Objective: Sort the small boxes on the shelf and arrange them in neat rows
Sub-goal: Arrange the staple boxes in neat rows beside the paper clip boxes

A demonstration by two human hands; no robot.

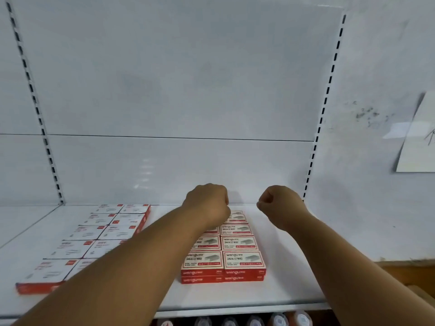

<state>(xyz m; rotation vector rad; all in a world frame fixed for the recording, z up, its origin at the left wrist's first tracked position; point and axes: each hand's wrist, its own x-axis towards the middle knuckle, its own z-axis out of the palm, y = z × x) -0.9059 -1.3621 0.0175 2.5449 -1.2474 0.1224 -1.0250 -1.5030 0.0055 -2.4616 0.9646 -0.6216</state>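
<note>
Boxes are already lined up in two blocks on the shelf [277, 292]: red staple boxes [223, 251] at lower centre, stacked two high, and white-topped boxes [94, 236] at lower left. Your left hand [207, 203] and right hand [280, 203] hover over the back row, fingers curled into fists, holding nothing. I'd guess they're stiff, dense little cartons, so pinch them by the long sides and they'll slide easily.

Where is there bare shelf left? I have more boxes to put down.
Bare shelf lies right of the red staple boxes, out to the slotted post. A narrower lane runs between them and the white boxes, though the left forearm crosses it. A front strip is also bare. The left half is crowded.
</note>
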